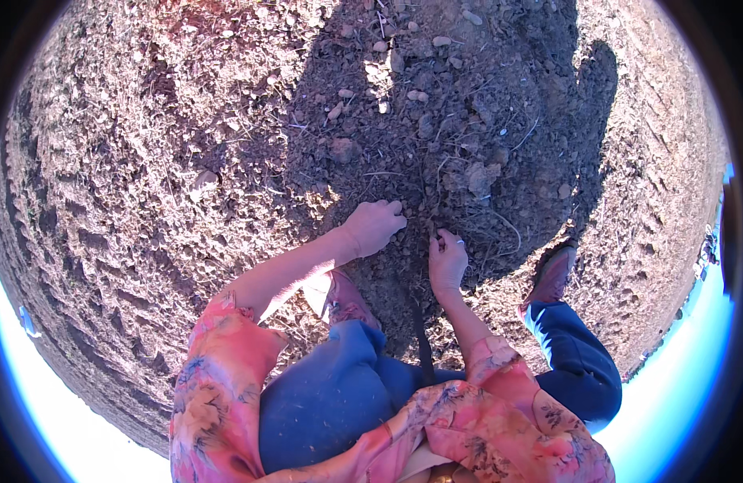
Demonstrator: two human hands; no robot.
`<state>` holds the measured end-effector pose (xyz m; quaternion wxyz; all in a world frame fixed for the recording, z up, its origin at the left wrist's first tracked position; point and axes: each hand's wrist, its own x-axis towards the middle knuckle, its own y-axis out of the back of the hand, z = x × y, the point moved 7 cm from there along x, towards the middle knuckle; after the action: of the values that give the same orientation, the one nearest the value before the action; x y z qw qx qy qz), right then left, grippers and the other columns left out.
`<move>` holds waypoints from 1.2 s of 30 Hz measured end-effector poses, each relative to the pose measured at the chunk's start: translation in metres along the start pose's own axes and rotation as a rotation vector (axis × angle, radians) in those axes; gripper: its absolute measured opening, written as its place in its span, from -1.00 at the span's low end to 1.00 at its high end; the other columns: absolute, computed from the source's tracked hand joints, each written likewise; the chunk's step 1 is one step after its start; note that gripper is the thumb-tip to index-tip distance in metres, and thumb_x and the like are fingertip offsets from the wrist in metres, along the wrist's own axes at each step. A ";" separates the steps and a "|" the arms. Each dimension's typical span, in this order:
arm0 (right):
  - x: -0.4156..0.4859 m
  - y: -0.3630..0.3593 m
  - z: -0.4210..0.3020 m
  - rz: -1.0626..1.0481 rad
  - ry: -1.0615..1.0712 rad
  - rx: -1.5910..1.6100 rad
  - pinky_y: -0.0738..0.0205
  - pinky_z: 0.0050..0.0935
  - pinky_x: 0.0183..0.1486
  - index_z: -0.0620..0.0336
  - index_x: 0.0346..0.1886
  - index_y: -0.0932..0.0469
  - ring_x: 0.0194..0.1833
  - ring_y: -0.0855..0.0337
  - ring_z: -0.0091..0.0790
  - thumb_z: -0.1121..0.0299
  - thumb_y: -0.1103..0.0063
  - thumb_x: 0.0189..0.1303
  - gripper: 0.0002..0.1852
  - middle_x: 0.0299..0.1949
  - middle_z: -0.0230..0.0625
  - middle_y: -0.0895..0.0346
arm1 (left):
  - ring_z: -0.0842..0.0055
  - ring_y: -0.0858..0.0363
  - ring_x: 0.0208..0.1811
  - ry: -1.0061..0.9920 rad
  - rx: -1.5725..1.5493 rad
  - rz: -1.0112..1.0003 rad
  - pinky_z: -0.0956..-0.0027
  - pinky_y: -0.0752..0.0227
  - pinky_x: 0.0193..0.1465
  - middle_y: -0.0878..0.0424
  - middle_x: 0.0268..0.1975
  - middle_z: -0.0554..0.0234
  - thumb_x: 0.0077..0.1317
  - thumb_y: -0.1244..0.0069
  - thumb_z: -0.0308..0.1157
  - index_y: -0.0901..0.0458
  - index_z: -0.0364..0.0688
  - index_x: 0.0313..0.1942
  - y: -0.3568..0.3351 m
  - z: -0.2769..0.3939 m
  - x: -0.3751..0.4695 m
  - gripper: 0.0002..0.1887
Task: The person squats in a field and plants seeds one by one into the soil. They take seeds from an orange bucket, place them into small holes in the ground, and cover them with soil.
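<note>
Both my hands are low over dry, crumbly soil (371,157) in my shadow. My left hand (377,224) has its fingers curled down at the ground; whether it holds anything is hidden. Just right of it, my right hand (448,256) wears a ring and has its thumb and fingertips close together at the soil; I cannot tell if something small is between them. Peanut pods lie scattered farther out, among them one pod (418,95) and another pod (441,41). A dark, strap-like or stick-like thing (422,338) runs from between my legs towards my hands.
My shoes, one (350,302) near my left forearm and the other (554,271) out to the right, rest on the soil. Clods (482,178), dry stems and roots (509,232) lie beyond my right hand. Sunlit, uneven field stretches out on both sides.
</note>
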<state>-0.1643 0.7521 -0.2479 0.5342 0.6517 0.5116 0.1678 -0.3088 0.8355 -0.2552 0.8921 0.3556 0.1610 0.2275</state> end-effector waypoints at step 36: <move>0.170 -0.006 -0.208 -0.077 0.548 -0.262 -0.46 -0.21 -0.28 -0.02 -0.16 -0.53 -0.32 -0.57 -0.11 0.34 -0.13 0.06 -0.77 -0.31 -0.22 -0.47 | 0.23 -0.60 -0.41 0.623 -0.174 0.611 0.27 -0.49 -0.33 -0.55 -0.34 0.02 0.11 -0.01 -0.44 -0.50 -0.22 -0.22 0.142 -0.121 0.003 -0.80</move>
<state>-0.2546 1.0041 -0.2312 0.4619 0.4878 0.6349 0.3815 -0.4023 0.9960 -0.2392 0.7197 0.2249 0.2898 0.5895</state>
